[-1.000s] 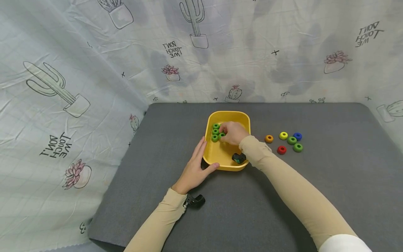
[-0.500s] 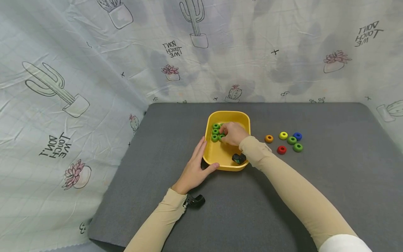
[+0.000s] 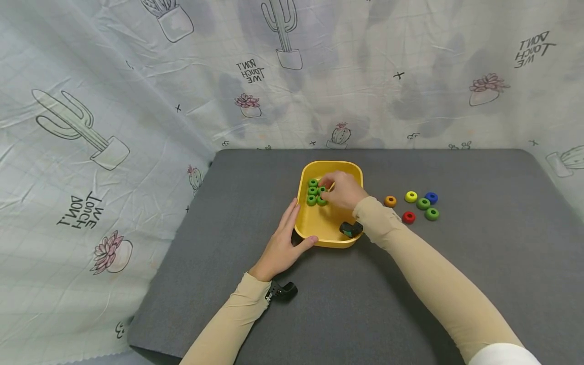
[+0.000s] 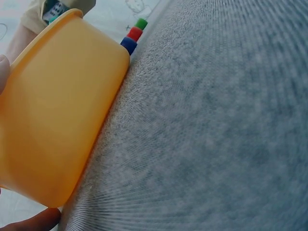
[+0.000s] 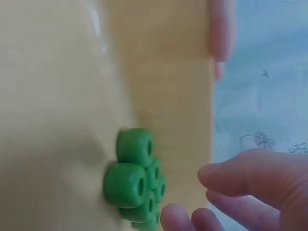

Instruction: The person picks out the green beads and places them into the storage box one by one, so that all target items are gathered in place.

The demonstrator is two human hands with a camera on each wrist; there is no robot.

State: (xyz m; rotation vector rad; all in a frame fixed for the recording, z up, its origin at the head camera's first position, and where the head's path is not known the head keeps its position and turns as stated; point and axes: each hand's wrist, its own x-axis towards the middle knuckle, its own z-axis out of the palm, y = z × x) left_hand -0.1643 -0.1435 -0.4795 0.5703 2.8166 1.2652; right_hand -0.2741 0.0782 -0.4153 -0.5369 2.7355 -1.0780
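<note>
A yellow tray stands on the grey table, with several round green beads with centre holes grouped by its left wall. My left hand rests against the tray's near left corner, fingers straight along the left side and thumb on the near rim. Over the beads inside the tray is my right hand. In the right wrist view its thumb and fingers are apart and hold nothing, beside the green beads. The left wrist view shows the tray's outer wall.
Right of the tray lie loose beads: an orange bead, a red bead, a yellow bead, a blue bead and two green beads. A patterned cloth hangs behind the table.
My right hand has shifted a little to the right in the tray, and more of the green beads show. The left hand and the tray have stayed in place.
</note>
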